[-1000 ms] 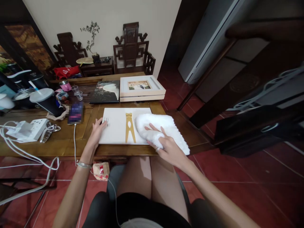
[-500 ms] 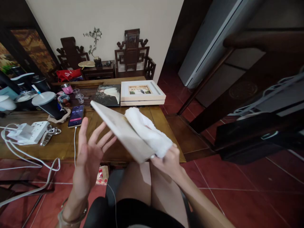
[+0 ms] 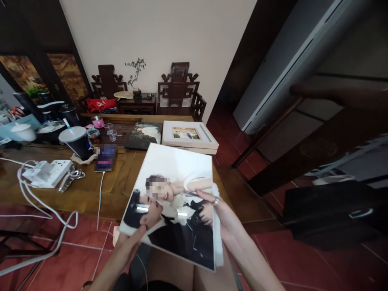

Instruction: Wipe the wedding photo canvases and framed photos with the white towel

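A photo panel [image 3: 182, 161] showing two people in black and white clothes is tilted over my lap, its picture side facing up toward me. My left hand [image 3: 133, 240] grips its lower left edge, thumb on the front and fingers hidden beneath. At the right edge my right hand [image 3: 216, 206] has its thumb laid over the picture, with the other fingers out of sight behind. A white cloth [image 3: 219, 246] sticks out past the panel's right side, under my right hand; most of it is covered by the panel.
On the wooden table [image 3: 121, 202] lie a dark photo panel [image 3: 144, 135] and white-framed pictures [image 3: 189, 139]. Further left are a phone [image 3: 105, 157] on a cable, a lidded cup [image 3: 77, 141], a power strip [image 3: 56, 171] and a clear-and-metal item [image 3: 71, 178].
The panel has been turned over, from its plain back to its picture side. My left hand, open and apart before, has taken hold of the left edge. The view has tilted up slightly.
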Demonstrator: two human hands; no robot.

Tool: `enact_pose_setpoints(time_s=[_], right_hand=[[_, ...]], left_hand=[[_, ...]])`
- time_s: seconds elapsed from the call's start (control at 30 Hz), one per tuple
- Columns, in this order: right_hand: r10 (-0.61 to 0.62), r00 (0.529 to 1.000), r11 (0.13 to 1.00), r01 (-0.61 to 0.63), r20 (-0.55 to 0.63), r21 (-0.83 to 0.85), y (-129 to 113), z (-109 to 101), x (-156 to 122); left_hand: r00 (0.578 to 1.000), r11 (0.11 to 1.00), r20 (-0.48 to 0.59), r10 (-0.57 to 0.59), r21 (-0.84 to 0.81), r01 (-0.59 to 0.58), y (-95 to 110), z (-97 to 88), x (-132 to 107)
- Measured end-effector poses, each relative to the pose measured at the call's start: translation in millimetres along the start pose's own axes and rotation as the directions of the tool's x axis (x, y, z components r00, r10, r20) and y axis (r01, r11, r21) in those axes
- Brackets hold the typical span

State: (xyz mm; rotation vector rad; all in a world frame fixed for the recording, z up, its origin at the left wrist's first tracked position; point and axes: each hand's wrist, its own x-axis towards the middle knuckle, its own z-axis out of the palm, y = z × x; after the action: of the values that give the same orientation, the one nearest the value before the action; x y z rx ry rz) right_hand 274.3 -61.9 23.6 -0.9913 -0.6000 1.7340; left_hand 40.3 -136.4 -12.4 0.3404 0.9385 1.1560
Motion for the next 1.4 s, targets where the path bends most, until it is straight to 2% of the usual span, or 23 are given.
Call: enact_pose_setpoints(time_s=[0.1, 0.17, 0.2, 0.23, 0.27, 0.3, 0.33, 0.37, 0.4, 0.43, 0.53, 0.6, 0.67, 0.77, 0.83, 0.9, 0.93, 1.03, 1.13, 1.23, 1.3, 1.37, 1.4], right_hand=[[-0.043, 0.998, 0.998, 0.042, -0.036, -0.045, -5.0, 0.9, 4.4], [-0.232, 0.954, 0.970, 0.211, -0.189, -0.121, -17.7, -7.2, 7.3], [-0.378, 0.884, 0.920, 0.325, -0.275, -0.218, -25.5, -14.3, 8.4], [-0.543, 0.774, 0.827, 0.426, -0.326, -0.367, -33.0, -22.8, 8.9], [-0.704, 0.643, 0.681, 0.489, -0.302, -0.546, -39.2, -31.7, 8.8], [-0.824, 0.535, 0.488, 0.502, -0.187, -0.714, -42.9, -40.2, 8.2], [-0.877, 0.480, 0.270, 0.488, -0.003, -0.830, -43.5, -47.2, 7.3], [-0.850, 0.484, 0.056, 0.473, 0.207, -0.879, -40.3, -52.0, 6.1], [-0.762, 0.518, -0.125, 0.473, 0.389, -0.872, -33.6, -54.4, 4.8], [-0.649, 0.556, -0.259, 0.481, 0.520, -0.838, -24.0, -54.5, 3.3], [-0.401, 0.646, -0.469, 0.464, 0.649, -0.751, 8.6, -46.8, -2.7], [-0.377, 0.652, -0.531, 0.430, 0.658, -0.730, 19.3, -40.8, -9.1], [-0.399, 0.600, -0.554, 0.445, 0.694, -0.704, 14.5, -35.3, -17.3], [-0.476, 0.435, -0.513, 0.568, 0.764, -0.643, -14.9, -18.2, -27.1], [-0.552, 0.315, -0.486, 0.631, 0.773, -0.604, -38.4, 5.6, -25.0], [-0.608, 0.236, -0.508, 0.618, 0.758, -0.600, -57.1, 38.8, -10.9], [-0.623, 0.227, -0.521, 0.594, 0.749, -0.613, -63.6, 57.1, 0.7], [-0.527, 0.362, -0.595, 0.490, 0.769, -0.638, -72.9, 106.4, 48.0], [-0.402, 0.398, -0.693, 0.456, 0.825, -0.558, -75.9, 131.8, 96.5], [-0.348, 0.423, -0.707, 0.467, 0.837, -0.530, -80.7, 131.2, 129.9], [-0.363, 0.441, -0.680, 0.478, 0.821, -0.557, -85.4, 122.7, 142.2], [-0.395, 0.441, -0.642, 0.495, 0.806, -0.586, -90.2, 112.6, 148.9], [-0.414, 0.435, -0.627, 0.501, 0.800, -0.596, -92.4, 107.8, 150.9]], left_hand=[[1.000, 1.000, 0.016, 0.000, -0.011, 0.000, 6.9, -0.7, 2.3], [0.999, 0.998, 0.033, 0.019, -0.055, -0.017, 15.5, -2.5, 4.4], [0.999, 0.997, 0.040, 0.021, -0.076, -0.018, 20.6, -3.9, 5.4], [0.999, 0.995, 0.047, 0.023, -0.095, -0.018, 26.0, -5.6, 6.6], [0.998, 0.994, 0.052, 0.024, -0.110, -0.018, 31.5, -7.0, 8.1], [0.998, 0.992, 0.049, 0.032, -0.123, -0.026, 37.2, -7.9, 10.2], [0.998, 0.990, 0.037, 0.048, -0.132, -0.042, 43.1, -7.9, 13.1], [0.998, 0.988, 0.018, 0.068, -0.138, -0.065, 49.3, -6.9, 16.8], [0.995, 0.985, -0.007, 0.097, -0.143, -0.097, 55.8, -4.7, 21.3], [0.992, 0.982, -0.029, 0.119, -0.143, -0.122, 62.8, -1.5, 26.6], [0.976, 0.966, -0.076, 0.203, -0.148, -0.213, 85.7, 11.9, 44.6], [0.961, 0.953, -0.087, 0.264, -0.127, -0.273, 101.6, 20.8, 56.5], [0.946, 0.940, -0.076, 0.315, -0.112, -0.322, 116.6, 28.7, 67.4], [0.926, 0.923, -0.049, 0.375, -0.074, -0.378, 134.7, 40.2, 82.1], [0.900, 0.901, -0.056, 0.432, -0.024, -0.434, 143.3, 49.8, 90.8], [0.854, 0.858, -0.082, 0.514, 0.032, -0.513, 149.3, 61.6, 98.1], [0.822, 0.828, -0.098, 0.561, 0.063, -0.557, 151.8, 68.3, 101.2], [0.777, 0.779, -0.082, 0.624, 0.141, -0.610, 160.2, 88.7, 108.6], [0.745, 0.744, -0.074, 0.663, 0.165, -0.647, 172.9, 104.6, 115.4], [0.732, 0.723, -0.026, 0.681, 0.183, -0.666, 184.8, 110.2, 121.3], [0.750, 0.728, 0.092, 0.655, 0.189, -0.659, 186.1, 105.5, 124.5], [0.798, 0.774, 0.282, 0.533, 0.219, -0.594, 179.2, 94.1, 129.3], [0.838, 0.815, 0.379, 0.394, 0.277, -0.508, 173.0, 86.7, 133.6]])
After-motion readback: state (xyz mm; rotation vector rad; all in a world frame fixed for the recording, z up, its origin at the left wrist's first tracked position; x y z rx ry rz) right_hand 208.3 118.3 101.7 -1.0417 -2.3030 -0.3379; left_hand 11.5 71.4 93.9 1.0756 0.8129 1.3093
